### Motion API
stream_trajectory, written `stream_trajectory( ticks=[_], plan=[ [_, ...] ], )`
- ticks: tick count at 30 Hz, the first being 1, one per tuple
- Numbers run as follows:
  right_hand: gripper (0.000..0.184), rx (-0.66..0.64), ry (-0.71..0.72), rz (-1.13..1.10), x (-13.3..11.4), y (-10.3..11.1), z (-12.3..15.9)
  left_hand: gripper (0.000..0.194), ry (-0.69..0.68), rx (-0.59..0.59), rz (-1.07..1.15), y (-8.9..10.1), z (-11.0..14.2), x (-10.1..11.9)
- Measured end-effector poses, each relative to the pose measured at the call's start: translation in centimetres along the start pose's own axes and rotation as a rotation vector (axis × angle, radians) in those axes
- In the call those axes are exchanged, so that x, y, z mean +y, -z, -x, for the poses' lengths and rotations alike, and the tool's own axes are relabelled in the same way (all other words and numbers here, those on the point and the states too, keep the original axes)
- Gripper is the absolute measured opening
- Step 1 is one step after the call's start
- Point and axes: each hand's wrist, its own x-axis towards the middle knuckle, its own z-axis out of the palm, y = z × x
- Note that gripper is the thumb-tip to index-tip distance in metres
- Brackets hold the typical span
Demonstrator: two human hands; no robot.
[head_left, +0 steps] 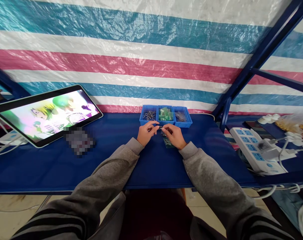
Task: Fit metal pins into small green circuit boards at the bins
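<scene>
My left hand (146, 132) and my right hand (175, 136) meet over the blue table (116, 156), both pinched on a small thin metal part (160, 127) held between their fingertips. A small green circuit board (168, 143) lies on the table under my right hand. Just behind the hands stand three small blue bins: the left bin (148, 115) holds several metal pins, the middle bin (165, 114) holds green boards, the right bin (181, 116) holds darker small parts.
A tablet (45, 114) showing a cartoon leans at the left, with a blurred object (79, 140) in front of it. A white power strip (256, 150) with plugs and cables lies at the right, near a blue metal frame post (225, 113). A striped tarp hangs behind.
</scene>
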Motion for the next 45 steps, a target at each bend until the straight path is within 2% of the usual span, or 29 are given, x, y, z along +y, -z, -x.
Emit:
stream_trajectory(
  ticks=[4,7,10,14,17,20,26,30,33,37,39,42,45],
  plan=[
    [0.042,0.038,-0.018,0.018,-0.1,0.1,-0.1,0.037,0.039,0.006,0.115,-0.2,0.0,-0.3],
    [0.047,0.043,-0.038,0.054,-0.1,0.2,-0.1,0.038,0.042,-0.008,0.067,-0.2,0.1,-0.2],
    [0.047,0.073,-0.076,0.104,0.1,0.3,-0.2,0.039,-0.060,0.053,-0.163,0.3,-0.6,0.1],
    [0.033,0.136,-0.106,0.257,0.7,0.8,-0.4,0.036,-0.192,0.238,-0.542,1.7,-3.2,-0.2],
    [0.018,0.070,-0.138,0.409,0.9,1.1,-0.5,0.023,-0.165,0.298,-0.728,2.1,-4.8,-0.6],
    [0.023,-0.045,-0.163,0.543,0.6,1.1,-0.4,0.024,-0.185,0.275,-0.796,1.9,-4.6,-0.6],
    [0.034,-0.189,-0.207,0.697,0.1,0.9,-0.1,0.021,-0.237,0.036,-0.710,1.5,-1.9,-0.2],
    [0.020,-0.181,-0.187,0.716,0.2,0.8,-0.1,0.021,-0.223,-0.064,-0.626,1.4,-0.9,-0.2],
    [0.009,-0.121,-0.145,0.695,0.6,0.9,-0.1,0.021,-0.186,-0.070,-0.558,1.0,-0.6,-0.3],
    [0.017,0.049,-0.023,0.615,0.9,1.1,-0.2,0.021,-0.140,-0.059,-0.443,0.4,-0.2,-0.2],
    [0.020,0.166,0.044,0.502,0.7,1.2,-0.3,0.026,-0.100,-0.059,-0.367,0.1,-0.1,0.0],
    [0.025,0.268,0.099,0.291,-0.1,1.3,-0.3,0.046,-0.016,-0.088,-0.211,-0.2,-0.1,0.3],
    [0.029,0.282,0.079,0.145,-0.7,1.0,-0.2,0.041,0.051,-0.149,-0.073,-0.5,-0.1,0.2]
  ],
)
